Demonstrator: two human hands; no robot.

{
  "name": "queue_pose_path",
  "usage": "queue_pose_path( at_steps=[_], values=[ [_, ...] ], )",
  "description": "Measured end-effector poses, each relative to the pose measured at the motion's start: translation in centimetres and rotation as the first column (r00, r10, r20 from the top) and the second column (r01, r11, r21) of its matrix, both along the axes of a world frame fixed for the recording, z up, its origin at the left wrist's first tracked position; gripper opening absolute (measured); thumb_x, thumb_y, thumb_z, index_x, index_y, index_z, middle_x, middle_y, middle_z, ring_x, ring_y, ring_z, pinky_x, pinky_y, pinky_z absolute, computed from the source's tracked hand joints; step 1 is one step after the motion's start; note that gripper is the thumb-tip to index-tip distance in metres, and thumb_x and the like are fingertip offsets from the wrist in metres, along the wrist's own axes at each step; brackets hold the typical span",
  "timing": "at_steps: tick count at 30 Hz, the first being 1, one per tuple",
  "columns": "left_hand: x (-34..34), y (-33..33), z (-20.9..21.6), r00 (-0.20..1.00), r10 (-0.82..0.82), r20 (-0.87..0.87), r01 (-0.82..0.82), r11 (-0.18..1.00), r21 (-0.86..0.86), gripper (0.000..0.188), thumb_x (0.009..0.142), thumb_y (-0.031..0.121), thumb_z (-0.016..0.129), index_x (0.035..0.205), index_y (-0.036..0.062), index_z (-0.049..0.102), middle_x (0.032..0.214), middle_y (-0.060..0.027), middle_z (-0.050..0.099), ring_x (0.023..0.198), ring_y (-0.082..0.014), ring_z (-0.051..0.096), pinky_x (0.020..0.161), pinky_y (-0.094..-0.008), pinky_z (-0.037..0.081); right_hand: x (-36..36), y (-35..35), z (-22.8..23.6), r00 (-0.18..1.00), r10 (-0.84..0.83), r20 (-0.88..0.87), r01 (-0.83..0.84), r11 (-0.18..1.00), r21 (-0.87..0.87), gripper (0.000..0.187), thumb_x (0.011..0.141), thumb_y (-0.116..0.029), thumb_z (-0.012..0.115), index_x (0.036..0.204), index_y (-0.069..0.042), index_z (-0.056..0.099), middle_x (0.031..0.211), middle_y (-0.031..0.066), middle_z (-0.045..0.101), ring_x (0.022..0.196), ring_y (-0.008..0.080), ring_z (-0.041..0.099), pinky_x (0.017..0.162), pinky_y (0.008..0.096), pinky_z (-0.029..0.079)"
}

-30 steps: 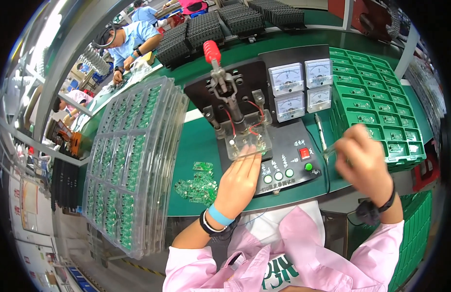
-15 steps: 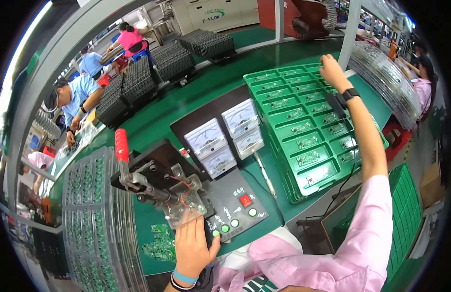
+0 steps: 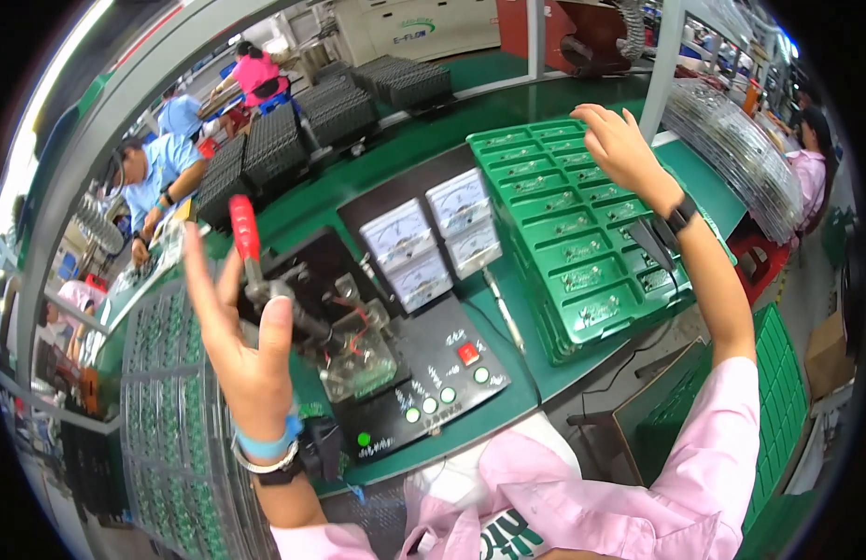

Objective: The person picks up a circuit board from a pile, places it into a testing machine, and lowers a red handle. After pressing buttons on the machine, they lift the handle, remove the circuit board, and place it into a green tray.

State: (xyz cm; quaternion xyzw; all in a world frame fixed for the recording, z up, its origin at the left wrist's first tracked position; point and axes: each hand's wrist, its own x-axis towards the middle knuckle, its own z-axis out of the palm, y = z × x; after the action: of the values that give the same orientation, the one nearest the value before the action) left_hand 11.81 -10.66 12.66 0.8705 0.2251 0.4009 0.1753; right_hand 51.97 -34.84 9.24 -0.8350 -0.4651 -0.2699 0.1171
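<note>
My left hand [image 3: 251,364] is raised with fingers spread, holding nothing, beside the red-handled toggle clamp [image 3: 244,229] of a test fixture. Below the clamp, a clear plate [image 3: 358,369] with red wires sits on the fixture's black control box [image 3: 451,345]. That box carries several round buttons and a red switch. My right hand [image 3: 629,159], its fingers stretched out and apart, hovers over the far side of the green compartment tray [image 3: 596,345], where small circuit boards [image 3: 582,247] lie in the pockets. Loose circuit boards [image 3: 311,409] on the table are mostly hidden behind my left hand.
Analog panel meters [image 3: 405,252] stand behind the box, and a pen-like tool [image 3: 505,313] lies beside the tray stack. Clear trays of boards [image 3: 162,401] are stacked at left. Black racks [image 3: 274,149] stand farther back; co-workers [image 3: 162,182] sit at left.
My left hand has left the clear plate and risen up-left to the red handle, its fingers spreading. My right hand has shifted slightly left over the tray and its fingers have opened.
</note>
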Motion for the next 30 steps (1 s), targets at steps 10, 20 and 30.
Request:
queue_pose_path(
  at_steps=[10,20,30],
  values=[
    [-8.5,-3.8,-10.2,0.861,-0.434,0.266,0.370,0.892,0.258,0.037,0.070,0.011,0.072,0.107,0.0053,0.069,0.124,-0.0173,0.059,0.114,-0.0381,0.058,0.095,-0.0489,0.047,-26.6,0.3,-7.2,0.678,0.701,-0.223,-0.701,0.707,0.092,0.059,0.070,-0.002,0.060,0.128,-0.007,0.052,0.141,0.0177,0.046,0.130,0.0423,0.044,0.106,0.0578,0.034],
    [-12.0,-2.7,-11.9,0.914,-0.221,-0.340,0.269,0.958,0.101,0.036,0.080,0.018,0.073,0.112,0.0043,0.065,0.141,-0.0234,0.043,0.132,-0.0453,0.037,0.107,-0.0535,0.033,-30.3,1.7,-13.0,0.737,0.655,0.167,-0.633,0.582,0.510,0.057,0.071,-0.012,0.063,0.127,-0.008,0.056,0.137,0.0129,0.051,0.121,0.0347,0.052,0.104,0.0522,0.037],
    [-9.4,-1.2,-11.0,0.950,-0.114,-0.292,0.189,0.951,0.246,0.085,0.066,0.039,0.086,0.136,0.0083,0.050,0.141,-0.0228,0.036,0.134,-0.0436,0.032,0.107,-0.0526,0.031,-31.3,1.9,-14.0,0.774,0.631,-0.050,-0.615,0.768,0.179,0.050,0.070,-0.019,0.068,0.118,-0.009,0.062,0.125,0.0051,0.059,0.113,0.0217,0.057,0.097,0.0439,0.042]
  ],
)
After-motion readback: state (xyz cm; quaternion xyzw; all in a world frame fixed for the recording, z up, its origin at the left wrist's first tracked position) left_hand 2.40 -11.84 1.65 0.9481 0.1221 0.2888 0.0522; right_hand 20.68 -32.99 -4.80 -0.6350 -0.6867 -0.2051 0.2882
